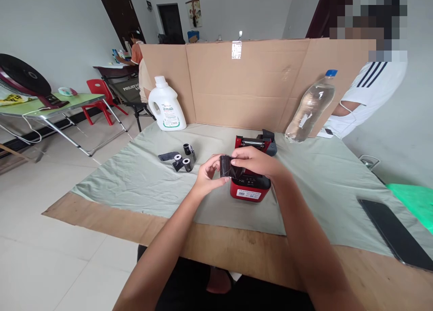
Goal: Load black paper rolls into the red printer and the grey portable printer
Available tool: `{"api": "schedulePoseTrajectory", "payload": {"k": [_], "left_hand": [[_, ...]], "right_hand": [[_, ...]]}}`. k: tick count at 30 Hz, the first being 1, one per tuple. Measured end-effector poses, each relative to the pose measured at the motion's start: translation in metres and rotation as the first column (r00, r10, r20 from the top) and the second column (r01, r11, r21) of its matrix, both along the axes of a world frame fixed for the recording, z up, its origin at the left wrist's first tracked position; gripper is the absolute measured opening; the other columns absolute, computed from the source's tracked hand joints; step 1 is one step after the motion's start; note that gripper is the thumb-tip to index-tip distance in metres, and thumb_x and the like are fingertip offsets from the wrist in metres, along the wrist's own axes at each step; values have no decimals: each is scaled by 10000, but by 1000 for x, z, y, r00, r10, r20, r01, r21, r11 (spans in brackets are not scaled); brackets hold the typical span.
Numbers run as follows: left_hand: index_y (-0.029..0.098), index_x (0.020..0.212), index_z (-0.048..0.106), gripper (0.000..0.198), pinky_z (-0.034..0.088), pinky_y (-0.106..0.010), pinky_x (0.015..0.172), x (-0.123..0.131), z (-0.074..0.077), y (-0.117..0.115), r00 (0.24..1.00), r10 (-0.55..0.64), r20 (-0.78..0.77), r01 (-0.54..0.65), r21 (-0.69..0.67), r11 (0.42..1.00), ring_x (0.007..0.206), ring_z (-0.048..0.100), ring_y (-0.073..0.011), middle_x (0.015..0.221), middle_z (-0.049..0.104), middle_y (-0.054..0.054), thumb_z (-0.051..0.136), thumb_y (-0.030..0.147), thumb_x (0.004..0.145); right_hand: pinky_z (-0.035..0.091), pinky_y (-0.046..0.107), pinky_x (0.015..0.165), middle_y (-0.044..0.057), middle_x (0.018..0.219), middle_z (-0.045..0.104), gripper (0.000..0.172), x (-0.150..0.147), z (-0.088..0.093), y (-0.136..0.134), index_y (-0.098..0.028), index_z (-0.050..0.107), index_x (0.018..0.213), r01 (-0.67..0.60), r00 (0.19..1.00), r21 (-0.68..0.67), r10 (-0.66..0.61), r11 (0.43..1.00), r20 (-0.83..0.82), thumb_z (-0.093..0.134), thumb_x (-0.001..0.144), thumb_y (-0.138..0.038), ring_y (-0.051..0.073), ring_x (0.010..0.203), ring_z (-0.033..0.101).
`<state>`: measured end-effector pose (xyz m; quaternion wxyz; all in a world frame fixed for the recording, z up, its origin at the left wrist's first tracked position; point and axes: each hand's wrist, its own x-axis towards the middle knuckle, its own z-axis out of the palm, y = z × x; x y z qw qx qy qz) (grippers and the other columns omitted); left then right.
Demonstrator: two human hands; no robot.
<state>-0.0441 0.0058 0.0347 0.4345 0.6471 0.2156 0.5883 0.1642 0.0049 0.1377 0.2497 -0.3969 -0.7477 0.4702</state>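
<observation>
Left hand [210, 174] clamped on black ribbon roll [224, 166], fingers curled round it! Right hand [252, 160] pinching same roll's dark film. Roll up off pale cloth [152, 184], near red-black printer [250, 193]. Spare rolls [187, 165] loose to left, white jug [168, 105] behind, clear bottle [311, 108] off right.

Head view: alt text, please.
Left hand and right hand hold a black roll by a red-and-black device on a cloth-covered table. More black rolls rest to the left; a white jug and clear bottle sit behind.
</observation>
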Motion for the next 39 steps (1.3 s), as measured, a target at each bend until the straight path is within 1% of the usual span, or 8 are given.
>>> {"api": "schedulePoseTrajectory", "payload": {"k": [5, 9, 13, 17, 21, 26, 31, 39], "left_hand": [[234, 1263, 728, 641, 549, -339, 936, 4, 0, 0, 996, -18, 82, 25, -84, 996, 1125, 642, -251, 1211, 658, -83, 930, 430, 688], [260, 1304, 714, 659, 546, -333, 973, 3, 0, 2, 998, 35, 44, -32, -74, 997, 1277, 581, -281, 1356, 567, -93, 924, 441, 706], [278, 1313, 705, 629, 490, -348, 1068, 3, -3, 2, 998, 64, -20, -65, -65, 996, 1356, 524, -284, 1332, 557, -81, 914, 418, 736], [249, 1252, 732, 615, 463, -358, 1085, 3, -5, 3, 995, 76, -65, -80, -48, 996, 1396, 482, -310, 1265, 571, -91, 928, 456, 707], [230, 1291, 719, 712, 493, -308, 860, -1, 0, 3, 996, 27, -81, -29, -28, 999, 1129, 584, -255, 1210, 586, -94, 914, 554, 688], [201, 1067, 775, 379, 454, -268, 718, 0, 10, 0, 989, 133, -60, -137, -59, 989, 797, 525, -145, 895, 575, -22, 849, 467, 807], [197, 1007, 775, 342, 524, -284, 773, 2, 12, -2, 990, 141, 25, -136, -147, 980, 859, 615, -169, 916, 645, -27, 865, 443, 785], [213, 1134, 783, 441, 554, -393, 996, 5, 7, -3, 974, 64, 219, -3, -266, 964, 1070, 731, -257, 1067, 798, -65, 890, 417, 758]], "right_hand": [[537, 306, 691, 30, 851, 695, 245, -9, -12, 7, -185, 729, 904, 11, 988, -149, -33, 989, -148, 733, 863, -427, 184, 798, 647], [529, 290, 733, 42, 878, 720, 241, -16, -21, 10, -181, 768, 925, 9, 946, -251, -90, 968, -312, 761, 852, -410, 164, 802, 651], [519, 293, 746, 54, 927, 748, 285, -19, -23, 10, -182, 783, 1020, 17, 932, -296, -122, 955, -342, 789, 828, -392, 182, 848, 673], [518, 311, 786, 51, 979, 767, 264, -15, -16, 6, -190, 780, 1056, 13, 952, -209, -76, 978, -297, 750, 856, -361, 195, 885, 687], [509, 332, 889, 51, 1044, 779, 204, -13, -9, 3, -188, 778, 1029, 122, 969, -52, -130, 991, -211, 709, 859, -277, 220, 1010, 700], [497, 363, 947, 60, 1090, 783, 189, -25, -7, -3, -191, 767, 1001, 210, 974, 171, -192, 963, -120, 698, 829, -223, 232, 1058, 701], [508, 370, 930, 56, 1097, 784, 196, -33, -6, -8, -213, 763, 1005, 220, 975, 245, -203, 944, -93, 675, 832, -191, 232, 1047, 703], [539, 339, 829, 62, 1069, 762, 226, -32, -9, -4, -190, 720, 1051, 182, 963, 131, -150, 974, -224, 669, 832, -206, 198, 926, 707]]}}
